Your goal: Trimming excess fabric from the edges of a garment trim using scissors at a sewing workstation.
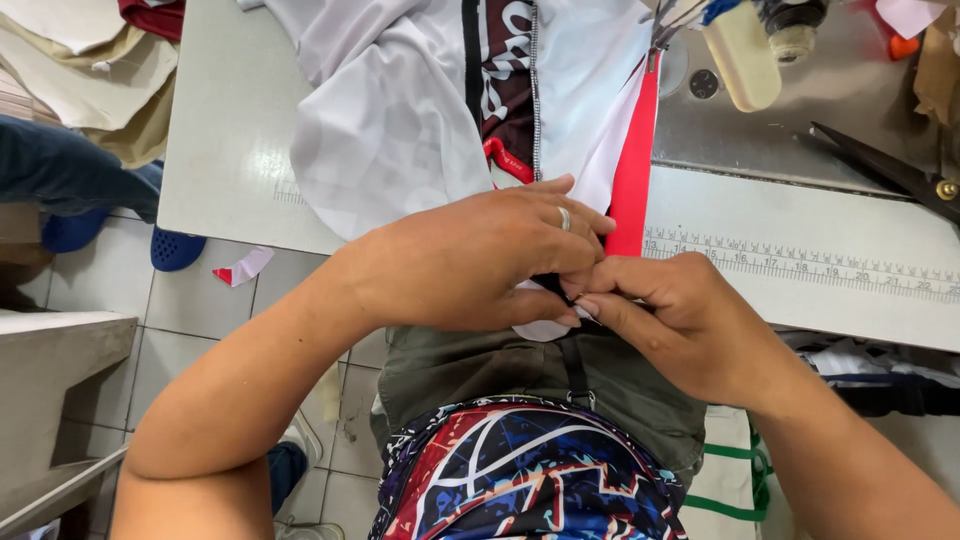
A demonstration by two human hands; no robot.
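here both hands (560, 280) pinch the white garment (400, 120) at the table (230, 130) edge.

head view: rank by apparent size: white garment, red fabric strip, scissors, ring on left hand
1. white garment, by far the largest.
2. red fabric strip and scissors: they look about alike, and the scissors run out of frame, so no ranking between them.
3. ring on the left hand, the smallest.

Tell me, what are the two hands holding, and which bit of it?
Both the left hand and right hand pinch the near edge of the white garment at the table's front, beside its red strip.
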